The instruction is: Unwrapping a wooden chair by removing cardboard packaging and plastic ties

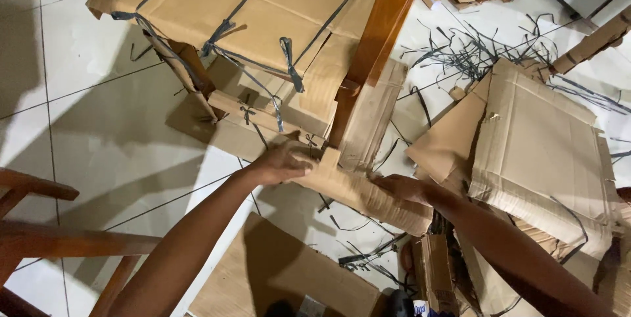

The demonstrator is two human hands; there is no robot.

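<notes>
The largest item is the cardboard-wrapped chair (263,21), bound with grey plastic straps (289,60) and lying up and away from both sets of fingers; one bare wooden leg (381,34) runs down toward them. Right of the fingers lies a pile of loose cardboard sheets (539,139). Below the fingers, a flat cardboard panel (282,277) rests on the white tiled floor (98,126). Cut strap offcuts (473,54) are scattered up and to the right.

The cardboard sleeve (358,192) sits between the two hands. Its long axis runs from upper left to lower right, starting at the foot of the wooden leg. The left hand (279,162) is clenched around the sleeve's upper end, nearer the leg. The right hand (404,189) grasps the lower end, fingers pressed on its top face. Both hands touch the sleeve.

No container is visible.
</notes>
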